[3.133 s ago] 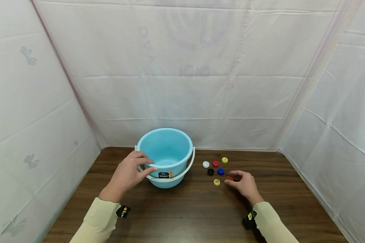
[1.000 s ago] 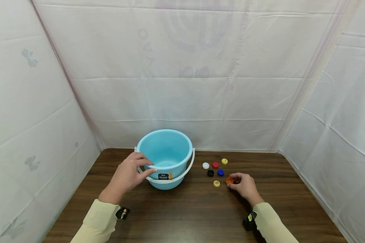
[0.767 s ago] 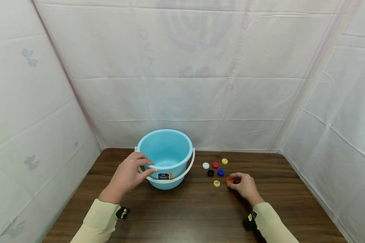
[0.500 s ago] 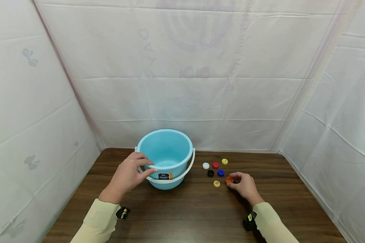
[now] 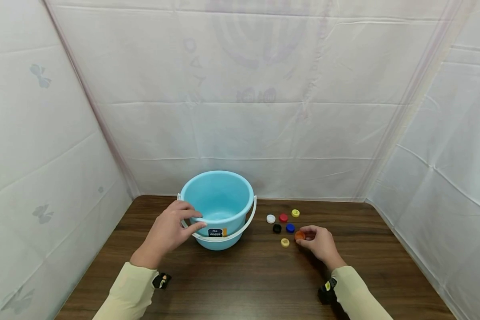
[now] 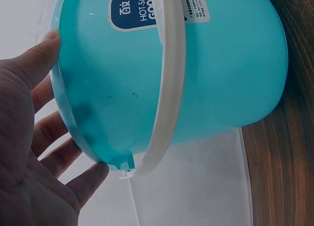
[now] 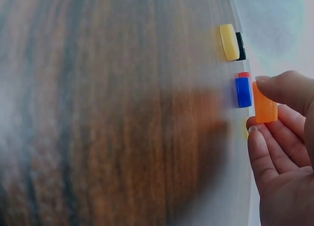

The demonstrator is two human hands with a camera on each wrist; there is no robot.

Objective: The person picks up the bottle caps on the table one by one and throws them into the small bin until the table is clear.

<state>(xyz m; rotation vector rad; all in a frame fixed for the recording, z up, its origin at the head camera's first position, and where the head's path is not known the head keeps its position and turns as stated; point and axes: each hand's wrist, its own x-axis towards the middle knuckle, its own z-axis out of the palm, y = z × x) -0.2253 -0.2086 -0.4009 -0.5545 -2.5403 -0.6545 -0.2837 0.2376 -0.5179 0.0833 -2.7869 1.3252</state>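
My left hand (image 5: 170, 226) grips the near left rim of a light blue bucket (image 5: 220, 229). In the left wrist view its thumb (image 6: 41, 57) lies on the bucket's outer side, and the other fingers reach over the rim. Between thumb and fingertips my right hand (image 5: 320, 243) pinches an orange bottle cap (image 5: 299, 236), its hollow side partly showing. Whether the cap touches the table is hard to tell. Beside it lie a blue cap (image 5: 290, 228) and a pale yellow cap (image 5: 285, 242). The visible inside of the bucket holds nothing.
Farther back on the brown wooden table (image 5: 240, 284) lie a black cap (image 5: 277, 228), a red cap (image 5: 283, 218), a white cap (image 5: 270, 218) and a bright yellow cap (image 5: 295, 213). A white handle (image 5: 246, 224) hangs across the bucket's front. White sheeting (image 5: 244, 133) encloses the table.
My right hand has shifted slightly left with the orange cap, which was mostly covered by the fingers at first and now shows more. The left hand and bucket stay put.
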